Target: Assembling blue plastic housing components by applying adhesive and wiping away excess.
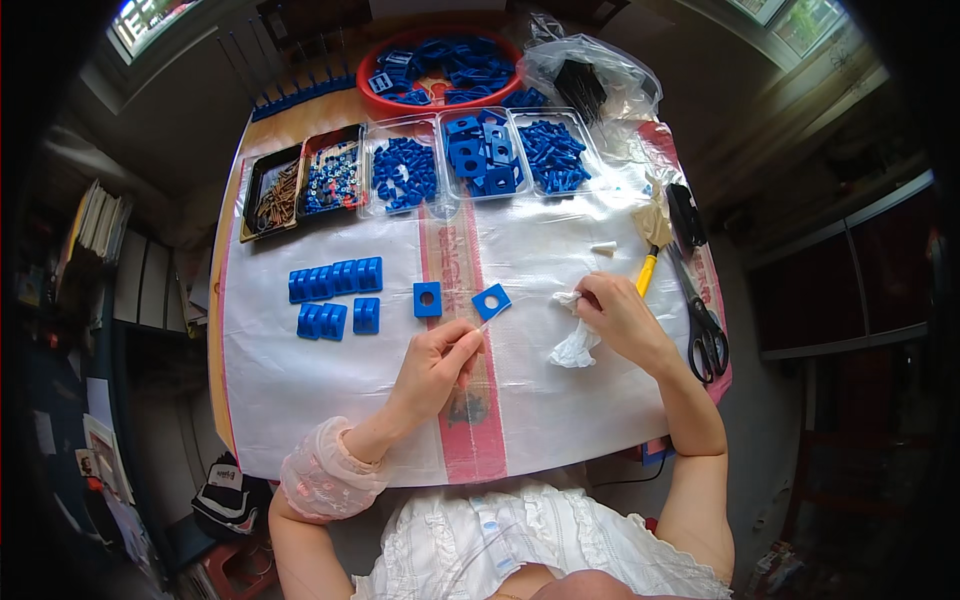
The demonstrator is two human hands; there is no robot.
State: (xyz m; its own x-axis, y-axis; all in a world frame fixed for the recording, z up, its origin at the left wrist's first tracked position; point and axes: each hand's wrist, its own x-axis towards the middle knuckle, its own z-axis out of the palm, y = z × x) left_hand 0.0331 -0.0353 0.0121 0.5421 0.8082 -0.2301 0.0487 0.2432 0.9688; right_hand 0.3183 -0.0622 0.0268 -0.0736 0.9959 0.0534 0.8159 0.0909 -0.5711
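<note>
My left hand [437,368] is closed, its fingertips pinching a thin pale strip [493,320]. The strip's far end meets the lower edge of a tilted blue square plate with a round hole [478,300]; whether they are joined I cannot tell. Just left of it, a second blue holed plate [420,312] lies flat on the sheet. Over on the right, my right hand [622,318] pinches a crumpled white tissue [573,347], which hangs down onto the table. Several blue ribbed blocks [335,280] lie in two rows at the left.
Across the back stand trays of screws [280,197], small fittings [335,180], and blue parts [403,172], before a red basin [512,88]. Black scissors [707,345], a yellow-handled tool [647,272] and a small white cone [604,248] lie around my right hand.
</note>
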